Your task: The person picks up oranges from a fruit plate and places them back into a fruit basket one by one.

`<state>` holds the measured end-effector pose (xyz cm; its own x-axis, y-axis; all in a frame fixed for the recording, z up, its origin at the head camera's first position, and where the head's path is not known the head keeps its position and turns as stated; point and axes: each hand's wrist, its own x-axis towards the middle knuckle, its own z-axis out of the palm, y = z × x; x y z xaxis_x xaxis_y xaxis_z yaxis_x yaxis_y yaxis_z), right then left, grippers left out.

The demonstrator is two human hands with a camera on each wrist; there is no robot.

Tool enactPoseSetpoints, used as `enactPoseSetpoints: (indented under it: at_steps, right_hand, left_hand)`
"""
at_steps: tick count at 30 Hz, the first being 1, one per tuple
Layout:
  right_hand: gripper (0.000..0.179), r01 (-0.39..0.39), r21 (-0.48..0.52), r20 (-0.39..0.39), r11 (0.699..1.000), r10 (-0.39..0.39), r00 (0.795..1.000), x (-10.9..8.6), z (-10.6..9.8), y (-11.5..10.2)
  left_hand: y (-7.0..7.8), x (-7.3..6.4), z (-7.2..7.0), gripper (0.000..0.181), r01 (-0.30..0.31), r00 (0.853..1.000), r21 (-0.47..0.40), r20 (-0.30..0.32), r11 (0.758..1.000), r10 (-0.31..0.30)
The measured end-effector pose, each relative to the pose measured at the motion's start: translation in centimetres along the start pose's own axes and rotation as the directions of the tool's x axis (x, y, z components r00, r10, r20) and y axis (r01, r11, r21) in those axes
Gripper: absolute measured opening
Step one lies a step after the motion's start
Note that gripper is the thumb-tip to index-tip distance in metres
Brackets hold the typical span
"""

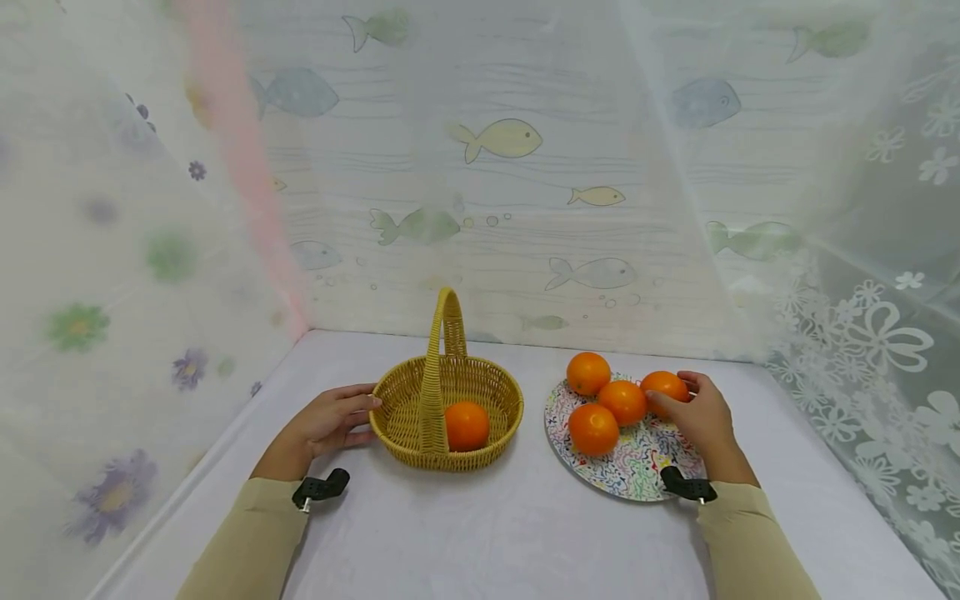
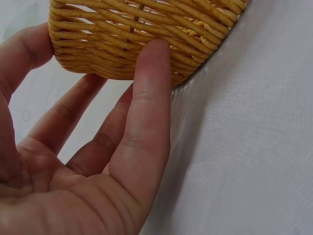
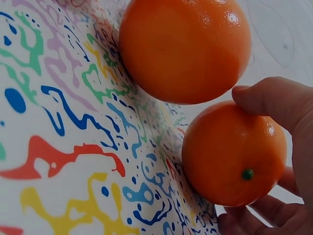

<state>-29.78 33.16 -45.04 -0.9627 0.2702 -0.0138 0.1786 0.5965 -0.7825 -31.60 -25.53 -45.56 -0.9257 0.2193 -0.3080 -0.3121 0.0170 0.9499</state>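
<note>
A yellow woven basket (image 1: 405, 454) with a tall arched handle stands left of centre, with one orange (image 1: 467, 427) inside. My left hand (image 1: 333, 423) touches the basket's left side with fairly straight fingers; in the left wrist view one fingertip (image 2: 155, 56) rests on the weave. On the right, a round plate (image 1: 637, 479) with a multicoloured squiggle pattern bears several oranges. My right hand (image 1: 701, 412) grips the rightmost orange (image 1: 664, 392), thumb on the near side and fingers round the far side. In the right wrist view that orange (image 3: 230, 156) shows a green stem spot, next to another orange (image 3: 186, 49).
A white cloth covers the table (image 1: 465, 533). A sheer curtain (image 1: 510, 250) with fish drawings hangs behind it, and flowered curtains flank both sides. The basket's handle (image 1: 435, 367) rises well above its rim. A gap of table lies between basket and plate.
</note>
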Motion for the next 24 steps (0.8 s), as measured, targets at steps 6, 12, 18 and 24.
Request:
enactPoseSetpoints:
  at_steps: [6,12,18,24]
  right_hand:
    - [0.096,0.014,-0.016,-0.001,1.000,-0.014,1.000,-0.04,-0.12,0.04]
    - [0.095,0.007,-0.024,-0.010,1.000,-0.008,1.000,-0.30,-0.27,-0.32]
    - [0.095,0.009,-0.005,-0.011,1.000,-0.009,1.000,-0.39,-0.54,-0.45]
    - [0.094,0.008,0.008,-0.024,1.000,-0.008,1.000,-0.38,-0.94,-0.50]
  left_hand:
    - [-0.14,0.10,-0.01,0.067,0.007,1.000,-0.012,-0.008,1.000,-0.007]
    - [-0.14,0.06,0.13,0.067,0.007,1.000,-0.017,-0.006,1.000,-0.007]
    - [-0.07,0.10,0.06,0.067,0.007,1.000,-0.010,-0.006,1.000,-0.007]
    - [-0.01,0.10,-0.03,0.067,0.003,1.000,-0.003,-0.001,1.000,-0.003]
